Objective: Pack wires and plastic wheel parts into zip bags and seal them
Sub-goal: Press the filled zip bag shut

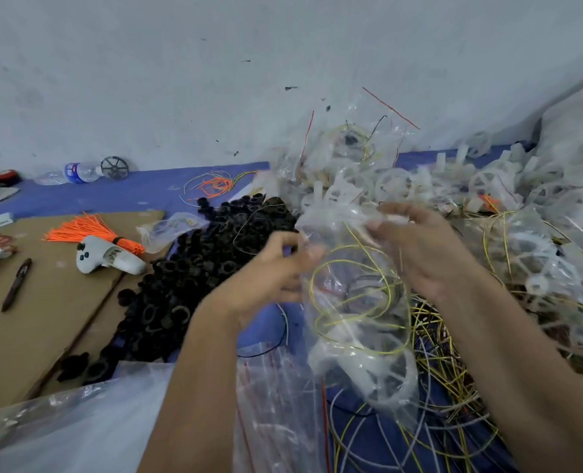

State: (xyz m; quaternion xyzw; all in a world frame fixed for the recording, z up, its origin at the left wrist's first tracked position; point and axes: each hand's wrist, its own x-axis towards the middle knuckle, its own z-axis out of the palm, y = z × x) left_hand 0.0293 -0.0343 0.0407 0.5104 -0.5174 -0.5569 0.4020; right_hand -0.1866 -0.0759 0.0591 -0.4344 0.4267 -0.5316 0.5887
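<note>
Both hands are holding one clear zip bag (358,302) up in front of the camera, above the blue cloth (112,196). The left hand (269,271) is pinching the bag's top left edge between thumb and curled fingers. The right hand (419,247) is gripping the top right edge, fingers bent over the plastic (blurred, so exact finger placement is hard to tell). Inside the bag, a coil of yellow-green wire (351,295) is sitting above a white plastic wheel (378,373) at the bottom.

A tangle of loose wires (447,363) is lying under and right of the bag. A heap of white wheel parts and filled bags (436,179) is piling up behind the hands against the wall. A mound of black rings (194,274) is sitting left of the hands, partly on a cardboard sheet (37,322). A stack of empty zip bags (273,387) is lying below the left wrist. An orange cable-tie bundle (88,230), a white controller (105,257) and a pen (17,285) are lying on the cardboard. A water bottle (78,172) is lying by the wall.
</note>
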